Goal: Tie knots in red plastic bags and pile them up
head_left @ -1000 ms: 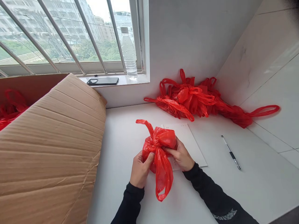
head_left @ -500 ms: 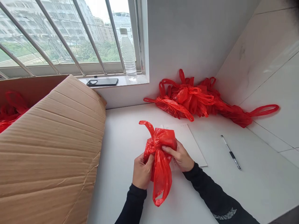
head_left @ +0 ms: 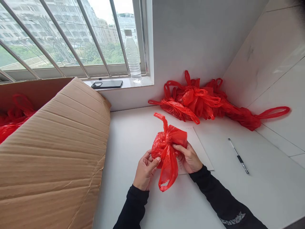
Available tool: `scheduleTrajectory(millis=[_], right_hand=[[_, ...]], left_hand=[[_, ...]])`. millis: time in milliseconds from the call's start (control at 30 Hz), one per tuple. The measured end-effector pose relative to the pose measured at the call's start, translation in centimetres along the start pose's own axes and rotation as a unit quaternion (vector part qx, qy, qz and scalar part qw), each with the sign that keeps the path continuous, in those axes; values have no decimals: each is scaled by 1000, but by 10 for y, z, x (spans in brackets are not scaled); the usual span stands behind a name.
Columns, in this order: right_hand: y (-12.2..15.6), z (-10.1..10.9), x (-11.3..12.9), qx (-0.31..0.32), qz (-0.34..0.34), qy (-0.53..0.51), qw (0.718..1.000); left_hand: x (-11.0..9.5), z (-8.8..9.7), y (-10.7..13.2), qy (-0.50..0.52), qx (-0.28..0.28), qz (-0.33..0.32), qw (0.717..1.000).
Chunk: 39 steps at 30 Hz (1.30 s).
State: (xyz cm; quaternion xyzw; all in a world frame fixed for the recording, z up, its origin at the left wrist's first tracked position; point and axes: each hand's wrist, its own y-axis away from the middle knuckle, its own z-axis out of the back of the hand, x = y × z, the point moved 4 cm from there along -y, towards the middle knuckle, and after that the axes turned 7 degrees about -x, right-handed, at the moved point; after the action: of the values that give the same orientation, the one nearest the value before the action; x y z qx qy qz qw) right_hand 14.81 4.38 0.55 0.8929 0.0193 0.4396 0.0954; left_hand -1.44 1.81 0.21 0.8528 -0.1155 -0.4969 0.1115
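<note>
A red plastic bag (head_left: 168,143), knotted at its middle, is held between both hands above the white table. One handle loop sticks up at the far side and the other hangs toward me. My left hand (head_left: 145,168) grips the bag's left side, thumb on top. On the right side, my right hand (head_left: 189,157) pinches the bag with its thumb near the knot. Fingers of both hands are partly hidden beneath the bag, and its contents cannot be made out. A sheet of paper (head_left: 202,151) with some writing lies under and behind the right hand.
Several red plastic bags (head_left: 195,98) are heaped against the wall. A pen (head_left: 239,156) lies at right. The large cardboard box (head_left: 59,152) at left has red bags (head_left: 16,119) inside. A phone (head_left: 107,84) and a water bottle (head_left: 132,58) occupy the windowsill.
Both hands have shifted the red plastic bag slightly right and away from me, tilting it. The left fingers have loosened a little and moved to the bag's outer edge.
</note>
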Motion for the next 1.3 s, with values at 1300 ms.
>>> scheduleTrajectory(millis=[1300], right_hand=[[3,-1,-1,24,32,39,998]], left_hand=[[1,-9,5,-116,24,-97,988]])
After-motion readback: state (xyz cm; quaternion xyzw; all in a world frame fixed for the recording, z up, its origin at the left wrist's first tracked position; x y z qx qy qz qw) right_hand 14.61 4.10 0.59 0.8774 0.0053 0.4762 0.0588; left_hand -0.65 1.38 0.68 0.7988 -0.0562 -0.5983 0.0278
